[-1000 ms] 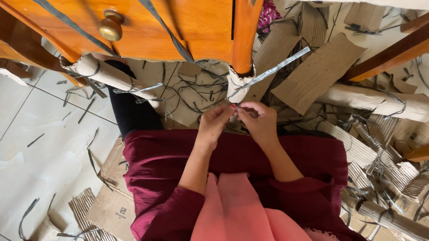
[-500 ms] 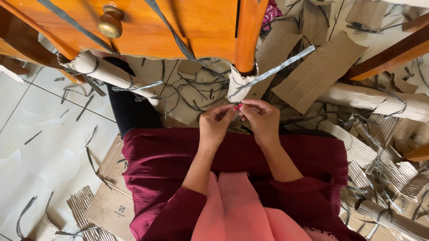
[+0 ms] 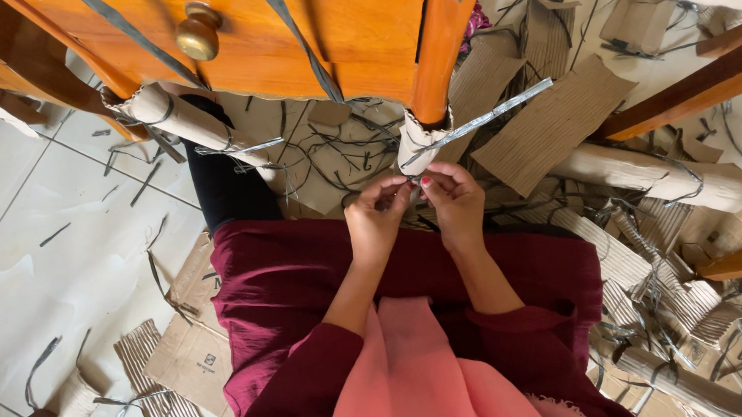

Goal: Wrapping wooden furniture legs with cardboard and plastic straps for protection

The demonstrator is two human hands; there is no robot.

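The orange wooden cabinet (image 3: 328,33) fills the far edge, one round brass knob (image 3: 198,33) on its front and one turned leg (image 3: 437,48) coming down toward me. I count two dark straps running slantwise across the cabinet's front. The foot of that leg is bound in a cardboard wrap (image 3: 417,143), and one silvery strap (image 3: 476,120) runs from it up to the right. To the left lies one rolled cardboard tube (image 3: 182,118) tied with strapping; to the right another tube (image 3: 653,175) lies among loose corrugated sheets and cut strap ends.

My two hands meet just below the wrapped foot, over my maroon lap. My left hand (image 3: 378,218) and right hand (image 3: 455,200) are close together, fingertips pinched on the strap end at the wrap's near edge.

Against half a second ago, my hands stay at the same spot and the fingers have barely shifted; the strap lies as it did.
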